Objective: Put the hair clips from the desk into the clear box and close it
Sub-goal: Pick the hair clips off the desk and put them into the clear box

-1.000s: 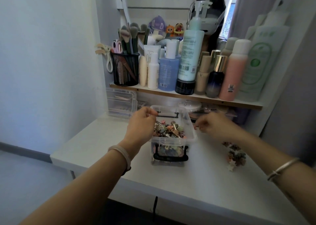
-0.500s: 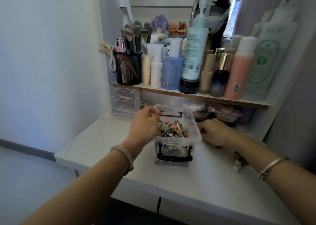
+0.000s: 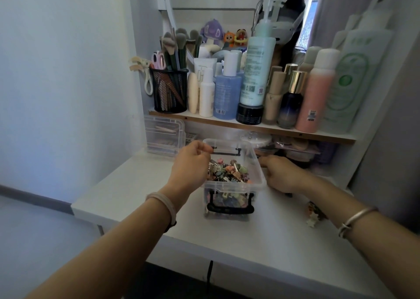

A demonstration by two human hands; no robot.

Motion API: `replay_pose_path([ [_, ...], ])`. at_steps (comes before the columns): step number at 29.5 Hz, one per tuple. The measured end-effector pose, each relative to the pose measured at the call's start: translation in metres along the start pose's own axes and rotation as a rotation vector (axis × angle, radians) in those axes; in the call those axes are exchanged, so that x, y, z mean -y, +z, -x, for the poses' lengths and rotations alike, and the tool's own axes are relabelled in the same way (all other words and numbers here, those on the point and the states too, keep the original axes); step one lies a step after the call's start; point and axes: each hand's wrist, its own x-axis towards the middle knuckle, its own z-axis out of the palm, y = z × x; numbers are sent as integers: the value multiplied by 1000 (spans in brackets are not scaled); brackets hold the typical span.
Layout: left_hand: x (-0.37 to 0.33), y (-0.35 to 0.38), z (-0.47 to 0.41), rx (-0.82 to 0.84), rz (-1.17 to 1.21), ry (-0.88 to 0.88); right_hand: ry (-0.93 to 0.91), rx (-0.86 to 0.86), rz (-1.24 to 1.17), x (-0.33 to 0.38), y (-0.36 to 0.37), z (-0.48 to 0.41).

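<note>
The clear box [image 3: 258, 169] with black latches stands open on the white desk [image 3: 250, 242], heaped with colourful hair clips [image 3: 229, 172]. My left hand [image 3: 191, 164] is at the box's left rim, fingers curled over the edge and down toward the clips inside. My right hand [image 3: 284, 173] lies palm down on the desk just right of the box, knuckles up; what is under its fingers is hidden. A small cluster of loose hair clips [image 3: 314, 214] lies on the desk to the right, partly hidden by my right forearm. No lid is visible.
A second clear drawer box [image 3: 163, 135] stands at the back left under the shelf [image 3: 250, 126]. The shelf carries bottles and a black mesh brush cup [image 3: 170, 91]. More small items sit under the shelf behind my right hand. The desk's front edge is close to me.
My right hand has dropped from beside the box's rim onto the desk right of the box. My left hand has stayed at the left rim. The view has shifted closer.
</note>
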Motion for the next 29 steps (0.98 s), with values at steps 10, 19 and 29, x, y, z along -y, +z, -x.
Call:
replay_pose_path([
  [10,-2,-1,0,-7,3,-10,8,-39,9,12,-19,13],
  [19,-3,1,2,0,28,-31,-38,-140,-658,38,-67,45],
  [29,-7,5,7,-3,28,-33,140,-106,-183,9,-31,35],
])
